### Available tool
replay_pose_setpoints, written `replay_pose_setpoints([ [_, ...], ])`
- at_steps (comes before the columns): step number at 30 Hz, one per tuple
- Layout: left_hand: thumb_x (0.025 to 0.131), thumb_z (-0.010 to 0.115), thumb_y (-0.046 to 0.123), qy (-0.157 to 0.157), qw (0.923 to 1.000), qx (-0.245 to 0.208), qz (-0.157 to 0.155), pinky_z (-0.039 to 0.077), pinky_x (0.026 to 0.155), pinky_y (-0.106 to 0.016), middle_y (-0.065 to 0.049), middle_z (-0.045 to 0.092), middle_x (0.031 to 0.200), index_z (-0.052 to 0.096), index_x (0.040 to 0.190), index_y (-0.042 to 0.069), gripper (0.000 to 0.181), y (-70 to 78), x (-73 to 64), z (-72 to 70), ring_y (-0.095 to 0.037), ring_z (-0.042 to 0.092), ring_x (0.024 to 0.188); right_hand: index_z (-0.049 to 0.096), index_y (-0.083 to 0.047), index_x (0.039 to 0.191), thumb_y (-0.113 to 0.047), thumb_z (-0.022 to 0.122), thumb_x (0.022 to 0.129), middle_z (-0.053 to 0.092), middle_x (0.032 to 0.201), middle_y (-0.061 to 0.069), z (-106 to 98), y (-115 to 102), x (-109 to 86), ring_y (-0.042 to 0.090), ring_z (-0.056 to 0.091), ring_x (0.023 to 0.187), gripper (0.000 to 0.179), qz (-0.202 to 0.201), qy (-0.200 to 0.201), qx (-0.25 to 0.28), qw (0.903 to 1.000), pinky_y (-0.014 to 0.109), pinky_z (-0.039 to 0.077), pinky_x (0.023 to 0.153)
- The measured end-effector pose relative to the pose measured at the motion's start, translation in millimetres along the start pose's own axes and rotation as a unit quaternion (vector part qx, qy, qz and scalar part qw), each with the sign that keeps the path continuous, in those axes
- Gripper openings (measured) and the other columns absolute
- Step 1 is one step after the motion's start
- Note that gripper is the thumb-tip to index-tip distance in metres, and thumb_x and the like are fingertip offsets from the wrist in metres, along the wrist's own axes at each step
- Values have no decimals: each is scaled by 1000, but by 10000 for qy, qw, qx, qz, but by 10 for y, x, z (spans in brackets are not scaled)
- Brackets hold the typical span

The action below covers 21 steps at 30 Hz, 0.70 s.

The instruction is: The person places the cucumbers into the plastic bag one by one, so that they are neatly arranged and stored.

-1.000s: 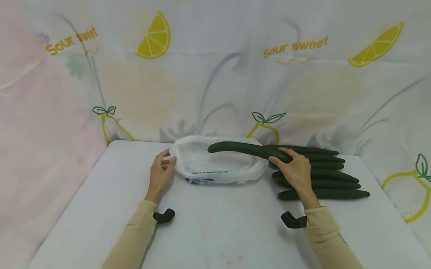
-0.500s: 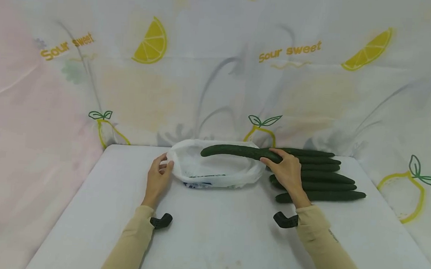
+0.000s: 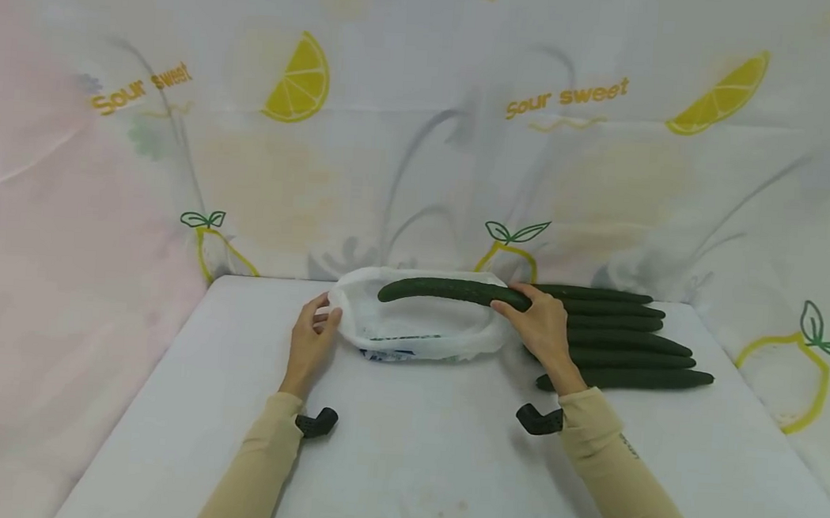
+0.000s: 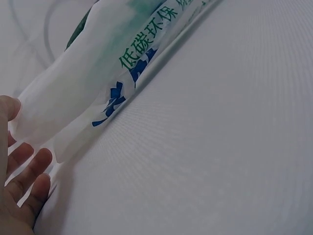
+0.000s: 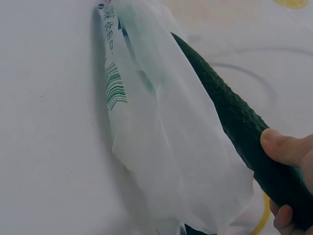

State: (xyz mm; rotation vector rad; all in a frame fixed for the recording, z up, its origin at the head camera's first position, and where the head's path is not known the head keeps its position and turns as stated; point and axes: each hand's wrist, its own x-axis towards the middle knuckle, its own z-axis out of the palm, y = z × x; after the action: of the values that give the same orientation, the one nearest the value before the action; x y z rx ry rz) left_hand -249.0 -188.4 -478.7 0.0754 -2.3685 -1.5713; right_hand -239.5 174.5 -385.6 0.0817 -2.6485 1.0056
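Note:
A long dark green cucumber is held by its right end in my right hand, thumb and fingers round it. It lies lengthwise over the mouth of a white plastic bag, whose rim is spread wide. In the right wrist view the bag's side hides part of the cucumber. My left hand is at the bag's left end, pinching the rim between thumb and fingers. Green and blue print shows on the bag in the left wrist view.
Several more cucumbers lie side by side on the white table, right of the bag, partly behind my right hand. A lemon-print cloth hangs right behind the table's far edge.
My right hand has moved left with the cucumber, bringing it farther over the bag's mouth. The left hand stays at the bag's left rim.

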Motion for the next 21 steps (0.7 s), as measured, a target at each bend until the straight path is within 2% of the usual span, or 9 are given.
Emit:
replay_pose_setpoints([
  [3, 94, 55, 39, -2, 10000, -24, -24, 45, 91, -38, -7, 50, 133, 45, 138, 17, 51, 4, 3, 9, -26, 56, 113, 63, -9, 123, -41, 73, 80, 37, 38, -3, 22, -16, -3, 11, 20, 42, 55, -16, -30, -27, 10000, 26, 24, 42],
  [8, 95, 55, 37, 27, 10000, 34, -21, 46, 92, -39, -7, 50, 133, 45, 139, 17, 50, 22, -2, -13, -26, 56, 113, 63, -8, 123, -39, 74, 80, 34, 38, -5, 96, -43, 10, 11, 21, 43, 53, -145, -40, -4, 9999, 26, 24, 43],
  [14, 95, 56, 34, 54, 9999, 89, -52, 45, 91, -39, -8, 51, 133, 45, 138, 16, 48, 2, -16, -53, -27, 56, 113, 63, -10, 123, -39, 74, 81, 48, 46, 5, 178, -71, 4, 13, 27, 45, 52, -35, -118, 9, 9999, 28, 31, 50],
  [18, 95, 56, 34, 4, 10000, 43, -75, 45, 92, -39, -9, 51, 132, 45, 138, 16, 48, -3, -9, -41, -28, 56, 114, 63, -11, 124, -39, 73, 81, 45, 45, 5, 198, -76, 11, 13, 23, 46, 52, 12, -144, 9, 9999, 28, 31, 53],
  [21, 95, 56, 36, -3, 10000, -16, 41, 45, 92, -40, -9, 50, 133, 45, 139, 15, 49, 12, 14, -20, -28, 56, 113, 63, -11, 124, -38, 73, 82, 42, 43, 2, 205, -77, 42, 13, 23, 45, 51, -46, -106, 0, 9999, 29, 33, 55],
])
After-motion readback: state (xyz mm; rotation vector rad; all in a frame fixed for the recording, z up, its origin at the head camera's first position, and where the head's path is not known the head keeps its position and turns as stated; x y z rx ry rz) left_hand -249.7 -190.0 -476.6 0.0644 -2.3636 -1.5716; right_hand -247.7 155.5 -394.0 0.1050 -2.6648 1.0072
